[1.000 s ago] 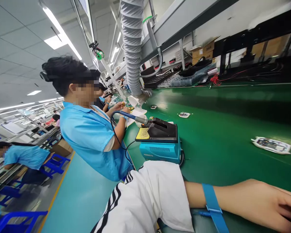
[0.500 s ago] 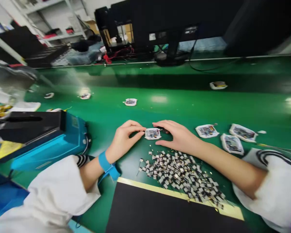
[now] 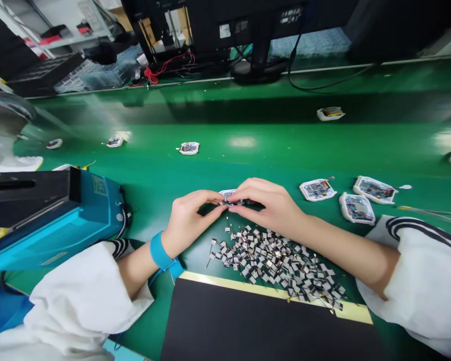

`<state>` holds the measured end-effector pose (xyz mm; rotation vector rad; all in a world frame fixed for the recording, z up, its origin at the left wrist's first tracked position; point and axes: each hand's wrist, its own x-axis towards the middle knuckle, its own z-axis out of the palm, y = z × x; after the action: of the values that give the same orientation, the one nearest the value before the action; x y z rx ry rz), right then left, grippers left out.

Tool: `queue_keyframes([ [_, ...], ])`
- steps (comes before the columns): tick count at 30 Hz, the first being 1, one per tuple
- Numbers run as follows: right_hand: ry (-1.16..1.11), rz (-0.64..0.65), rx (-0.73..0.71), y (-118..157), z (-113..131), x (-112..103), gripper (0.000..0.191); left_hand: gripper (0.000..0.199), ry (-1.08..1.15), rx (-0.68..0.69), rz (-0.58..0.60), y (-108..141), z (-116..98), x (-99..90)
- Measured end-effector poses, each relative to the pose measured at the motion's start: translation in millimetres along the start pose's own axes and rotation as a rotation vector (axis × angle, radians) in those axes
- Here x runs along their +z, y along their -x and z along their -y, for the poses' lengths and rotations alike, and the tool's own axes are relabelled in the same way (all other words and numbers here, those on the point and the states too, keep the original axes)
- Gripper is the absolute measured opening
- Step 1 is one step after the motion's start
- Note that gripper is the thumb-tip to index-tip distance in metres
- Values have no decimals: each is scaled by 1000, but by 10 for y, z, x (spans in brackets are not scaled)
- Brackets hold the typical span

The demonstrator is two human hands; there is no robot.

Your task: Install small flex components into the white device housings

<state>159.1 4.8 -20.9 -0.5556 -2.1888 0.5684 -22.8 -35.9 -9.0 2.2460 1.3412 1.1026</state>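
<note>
A flat black mat with a pale yellow border (image 3: 248, 326) lay nearest the person, and a loose pile of small silver-and-black square parts (image 3: 270, 258) spilled onto its far edge. Just beyond the pile, a small white-rimmed circuit-board unit (image 3: 228, 192) was between the two hands, partly covered by the fingers. The left hand (image 3: 190, 213), a blue fabric strap around its wrist, had thumb and fingers pinched at the unit's left edge; the right hand (image 3: 268, 200) gripped it from the other side — thumb at the near edge, fingers bent over the top. To the left stood a turquoise box with a black top (image 3: 71, 220). Three more white-rimmed boards (image 3: 357, 208) lay to the right, near a thin metal tool (image 3: 428, 212). Farther off, other white-rimmed units (image 3: 190, 148) were scattered across the glossy green tabletop (image 3: 154, 175) — well apart from one another — and behind them stood a black monitor (image 3: 261, 47) beside tangled red wire (image 3: 150, 75).
</note>
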Motion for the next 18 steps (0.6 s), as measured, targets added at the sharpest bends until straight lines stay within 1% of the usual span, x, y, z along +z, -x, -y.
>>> queue_keyframes([
  [3,1,-20,-20,-3,-4,-6,7,7,-6,52,23,-12,-2,-5],
  [6,13,-12,-18,-8,-6,-20,7,7,6,96,37,-18,1,-5],
  [18,50,30,46,-11,0,-66,7,10,-120,118,77,-48,-20,8],
])
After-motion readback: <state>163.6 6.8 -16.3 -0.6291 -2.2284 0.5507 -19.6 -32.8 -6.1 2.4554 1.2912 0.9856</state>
